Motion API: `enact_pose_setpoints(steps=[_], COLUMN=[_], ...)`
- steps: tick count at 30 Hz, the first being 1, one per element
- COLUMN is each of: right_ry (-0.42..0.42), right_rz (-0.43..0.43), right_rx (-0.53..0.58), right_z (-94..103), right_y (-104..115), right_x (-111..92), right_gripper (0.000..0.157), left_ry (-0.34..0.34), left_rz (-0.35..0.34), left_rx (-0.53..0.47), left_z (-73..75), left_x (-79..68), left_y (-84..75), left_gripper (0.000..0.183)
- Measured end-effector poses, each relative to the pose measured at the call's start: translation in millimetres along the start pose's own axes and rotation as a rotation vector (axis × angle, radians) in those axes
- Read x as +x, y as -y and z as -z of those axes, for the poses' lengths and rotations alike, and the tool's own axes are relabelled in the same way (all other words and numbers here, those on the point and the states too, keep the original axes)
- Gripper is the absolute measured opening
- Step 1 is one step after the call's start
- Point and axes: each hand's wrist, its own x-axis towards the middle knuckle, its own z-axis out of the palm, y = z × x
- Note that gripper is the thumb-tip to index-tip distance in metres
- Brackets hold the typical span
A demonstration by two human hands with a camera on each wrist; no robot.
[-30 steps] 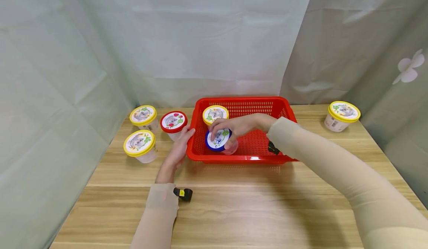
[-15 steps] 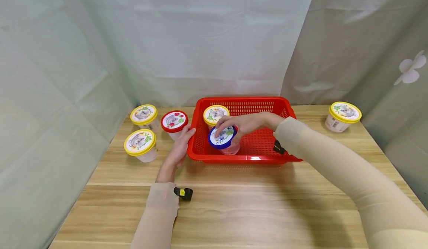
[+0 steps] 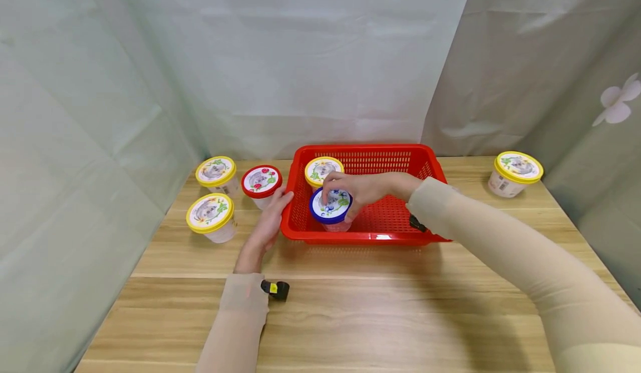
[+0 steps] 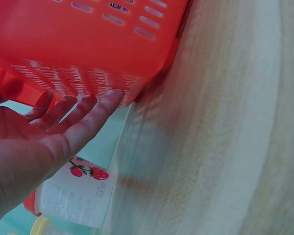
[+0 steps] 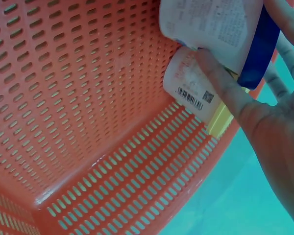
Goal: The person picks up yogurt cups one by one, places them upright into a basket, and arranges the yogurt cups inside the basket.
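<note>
In the head view, a red perforated plastic basket (image 3: 380, 237) stands on the wooden table. Inside its left end are a blue-lidded tub (image 3: 328, 210) and, behind it, a yellow-lidded tub (image 3: 320, 168). My right hand (image 3: 369, 188) holds the blue-lidded tub from above, with bent fingers over the lid and the thumb at the side. The right wrist view shows that thumb across the gap between both white tubs. My left hand (image 3: 265, 221) touches the basket's left side. Its fingers lie nearly straight along the outer wall in the left wrist view.
Close to my left hand stands a red-lidded tub (image 3: 262, 182). Two yellow-lidded tubs, one at the back (image 3: 216, 172) and one nearer (image 3: 210, 215), are farther left. Another yellow-lidded tub (image 3: 516, 171) sits at the far right. Pale curtains (image 3: 325, 72) hang behind the table.
The blue-lidded tub first shifted slightly right, then back left a little, and now stands more upright. My right hand moved along with it. My left hand has stayed at the basket's side.
</note>
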Motion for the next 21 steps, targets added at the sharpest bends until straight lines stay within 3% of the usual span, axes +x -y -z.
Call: enact_pose_setpoints(steps=[15,21], right_ry=[-0.033,-0.036], right_rz=[-0.041,-0.052], right_rx=[-0.146,-0.136], right_z=[-11.3,-11.8], right_y=[17.4,19.1], right_x=[16.1,15.8], right_gripper=[0.062,0.064], left_ry=[-0.001,-0.006], left_rz=[0.007,0.008], left_rx=[0.013,0.013], left_z=[-0.8,-0.3], left_x=[-0.1,0.2], left_y=[-0.6,-0.4], left_gripper=[0.056,0.056])
